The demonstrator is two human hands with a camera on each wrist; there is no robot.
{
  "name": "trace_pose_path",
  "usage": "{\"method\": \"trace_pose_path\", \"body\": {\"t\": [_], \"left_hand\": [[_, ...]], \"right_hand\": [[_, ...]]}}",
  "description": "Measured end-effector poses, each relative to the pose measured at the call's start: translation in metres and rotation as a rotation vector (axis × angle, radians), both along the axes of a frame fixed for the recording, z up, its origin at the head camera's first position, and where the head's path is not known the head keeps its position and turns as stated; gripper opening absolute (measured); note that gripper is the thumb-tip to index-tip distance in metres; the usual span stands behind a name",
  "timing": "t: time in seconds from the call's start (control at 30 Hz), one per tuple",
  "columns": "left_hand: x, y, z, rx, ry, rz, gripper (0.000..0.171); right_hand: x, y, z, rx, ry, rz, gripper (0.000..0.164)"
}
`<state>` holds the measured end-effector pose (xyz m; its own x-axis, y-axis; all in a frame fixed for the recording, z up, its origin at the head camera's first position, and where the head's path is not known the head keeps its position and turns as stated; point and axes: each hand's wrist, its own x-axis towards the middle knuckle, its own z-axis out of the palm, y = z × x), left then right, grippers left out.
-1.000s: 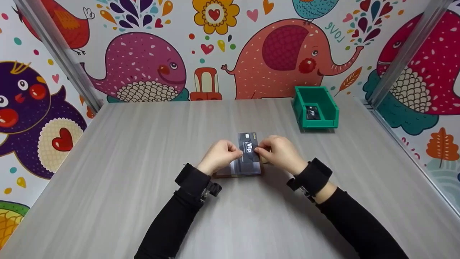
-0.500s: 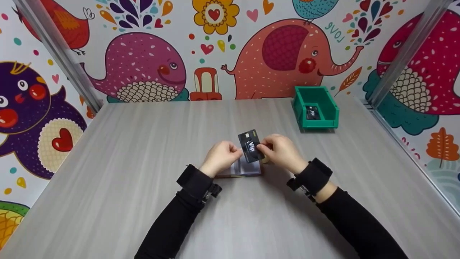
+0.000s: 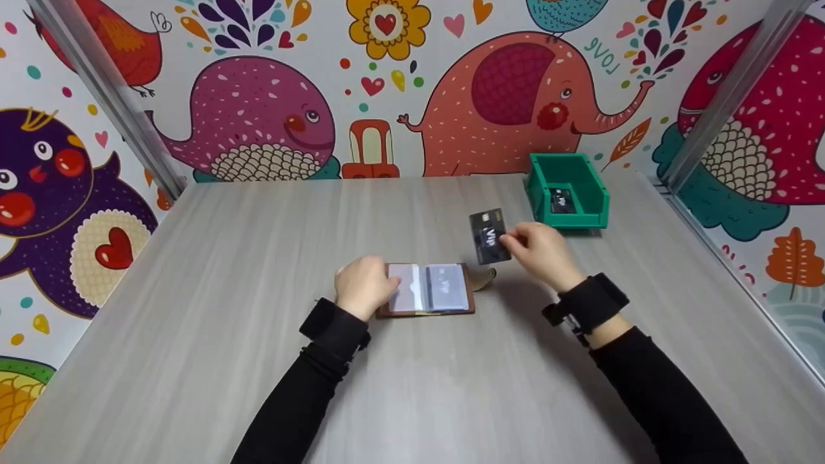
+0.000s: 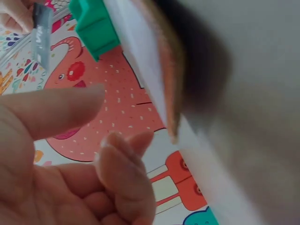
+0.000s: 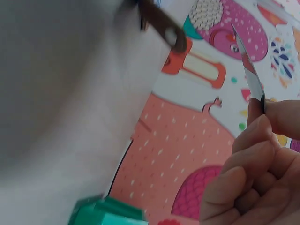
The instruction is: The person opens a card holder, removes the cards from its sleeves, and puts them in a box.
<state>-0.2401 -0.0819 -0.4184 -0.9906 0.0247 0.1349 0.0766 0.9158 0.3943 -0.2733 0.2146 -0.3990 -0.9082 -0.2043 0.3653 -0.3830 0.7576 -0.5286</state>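
My right hand pinches a black card marked "Vip" by its right edge, raised between the card holder and the green bin. In the right wrist view the same card shows nearly edge-on between thumb and fingers. On the table a brown card holder lies spread, with clear plastic sleeves; faint "Vip" lettering shows through the right sleeve. My left hand is at the holder's left edge. The left wrist view shows its thumb and fingers parted with nothing between them, beside the holder's edge.
At the back right of the table stands a green bin with another black "Vip" card inside. A strap tab sticks out from the holder's right side. Printed cartoon walls enclose the back and sides.
The right hand has carried the card off the holder, up and to the right. The left hand has moved away from the card, left and down to the holder's left edge.
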Motion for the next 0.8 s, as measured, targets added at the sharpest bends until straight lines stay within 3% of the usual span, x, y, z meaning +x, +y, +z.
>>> {"method": "trace_pose_path", "body": {"t": [0.53,0.8], "left_hand": [[0.003,-0.002,-0.009,-0.120,-0.074,0.029,0.025],[0.002,-0.002,-0.009,-0.141,-0.096,0.024,0.022]], "right_hand": [[-0.022,0.046,0.005,-0.011,-0.011,-0.183,0.022],[-0.030,0.064,0.004,-0.045,-0.067,-0.255,0.028]]}}
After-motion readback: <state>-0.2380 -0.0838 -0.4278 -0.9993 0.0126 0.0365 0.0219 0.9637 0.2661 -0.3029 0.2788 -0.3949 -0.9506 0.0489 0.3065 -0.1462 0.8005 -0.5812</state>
